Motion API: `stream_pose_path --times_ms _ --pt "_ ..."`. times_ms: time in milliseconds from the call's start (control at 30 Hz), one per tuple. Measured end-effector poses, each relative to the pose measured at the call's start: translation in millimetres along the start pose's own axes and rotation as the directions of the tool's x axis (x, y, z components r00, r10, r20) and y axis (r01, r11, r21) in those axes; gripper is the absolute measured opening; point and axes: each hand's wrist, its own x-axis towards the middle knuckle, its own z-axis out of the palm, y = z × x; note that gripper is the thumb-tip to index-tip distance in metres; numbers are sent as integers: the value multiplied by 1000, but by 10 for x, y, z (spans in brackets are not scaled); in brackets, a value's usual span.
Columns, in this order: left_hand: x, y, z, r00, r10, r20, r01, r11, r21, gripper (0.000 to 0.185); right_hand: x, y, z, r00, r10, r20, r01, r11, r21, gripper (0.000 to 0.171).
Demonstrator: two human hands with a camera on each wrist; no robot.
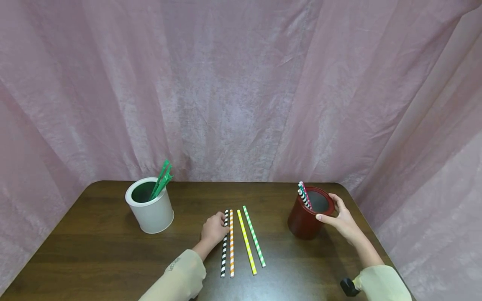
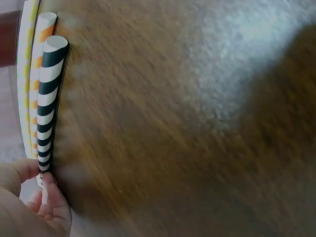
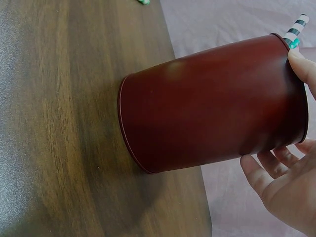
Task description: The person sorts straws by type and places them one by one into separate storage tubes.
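bare table (image 1: 94, 242) lies open between white cup (image 1: 150, 213) and striped straws (image 1: 241, 238).

Pale beige long sleeves (image 1: 180, 274), small grey forearm marking

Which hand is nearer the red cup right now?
Right. The right hand touches the red cup at its rim; the left hand is away at the black straw.

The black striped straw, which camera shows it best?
The left wrist view: the black striped straw fills the frame close up, with the left hand pinching its end. The head view shows its whole length, but small. The right wrist view misses it.
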Motion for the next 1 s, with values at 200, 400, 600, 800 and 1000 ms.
stream_pose_path --times_ms 200,400,600,800,1000 --pt "-12 21 9 999 -43 -18 44 998 34 28 -3 -13 7 1000 5 2 -5 1000 7 81" --pt "-15 22 -8 996 -83 -19 83 997 2 34 -2 -13 12 1000 11 6 -11 1000 10 81" --pt "44 38 -46 995 -81 -57 79 996 -37 38 -3 -10 -1 1000 13 7 -13 1000 9 81" --pt "108 144 -148 995 -71 -70 65 994 -85 39 -2 21 3 1000 -7 5 7 1000 2 81" --pt "127 244 -237 995 -33 -95 20 990 -139 39 5 13 14 1000 -16 -15 16 1000 -2 81"
